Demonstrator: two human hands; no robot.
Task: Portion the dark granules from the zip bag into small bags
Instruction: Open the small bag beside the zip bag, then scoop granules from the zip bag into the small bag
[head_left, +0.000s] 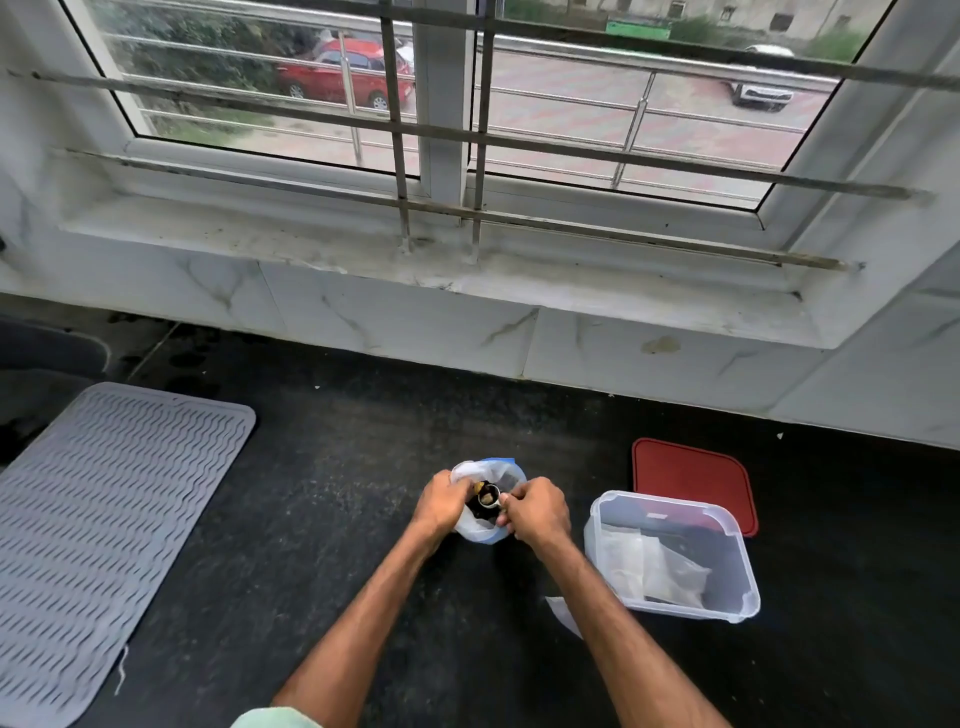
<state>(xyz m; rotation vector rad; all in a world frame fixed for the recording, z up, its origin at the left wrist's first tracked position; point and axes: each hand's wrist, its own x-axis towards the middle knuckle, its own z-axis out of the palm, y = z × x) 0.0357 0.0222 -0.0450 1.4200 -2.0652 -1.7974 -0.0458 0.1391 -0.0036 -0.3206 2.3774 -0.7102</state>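
A clear zip bag (488, 470) with a blue strip at its mouth stands open on the black counter, dark granules (478, 509) showing inside. My left hand (441, 501) grips the bag's left edge and holds the mouth apart. My right hand (535, 509) pinches a small metal scoop (491, 496) that sits inside the bag's mouth, with a pale lump in its bowl. A small clear bag (563, 616) lies flat on the counter by my right forearm, partly hidden under it.
A clear plastic box (670, 556) holding folded clear bags and something dark stands right of my hands, its red lid (691, 478) lying behind it. A grey ribbed mat (104, 525) covers the counter's left. A tiled window ledge (415, 291) runs behind.
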